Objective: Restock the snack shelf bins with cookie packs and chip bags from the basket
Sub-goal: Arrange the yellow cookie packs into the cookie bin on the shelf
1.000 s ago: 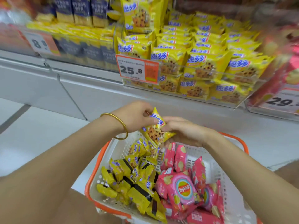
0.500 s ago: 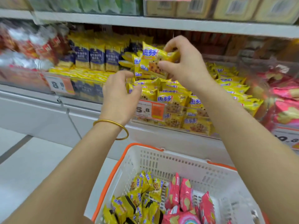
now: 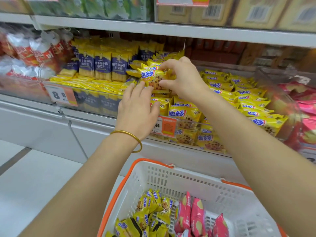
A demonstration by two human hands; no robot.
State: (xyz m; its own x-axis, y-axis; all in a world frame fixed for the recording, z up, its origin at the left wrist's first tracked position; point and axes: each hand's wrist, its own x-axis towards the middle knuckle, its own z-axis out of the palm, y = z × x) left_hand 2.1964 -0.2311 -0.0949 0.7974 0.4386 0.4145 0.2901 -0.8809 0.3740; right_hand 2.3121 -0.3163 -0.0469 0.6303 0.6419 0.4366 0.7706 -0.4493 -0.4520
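Shelf bin (image 3: pixel 222 142) backs a yellow cookie pack (image 3: pixel 153 78) with blue lettering.

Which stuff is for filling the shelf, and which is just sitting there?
For the job: cookie pack, right hand, left hand, cookie bin, basket, pink chip bags.
Just there: navy packs, red bags, top-shelf boxes.

Snack shelf stock, colours
Cookie pack (image 3: pixel 153 79): yellow, blue lettering, brown-chip cookie print. Chip bags (image 3: pixel 197 216): pink, yellow chip print. Basket (image 3: pixel 171 180): white slotted walls, orange rim. Neighbouring packs (image 3: pixel 102 65): navy over yellow. Price tag (image 3: pixel 61 96): white and orange. Bracelet (image 3: pixel 135 135): gold.
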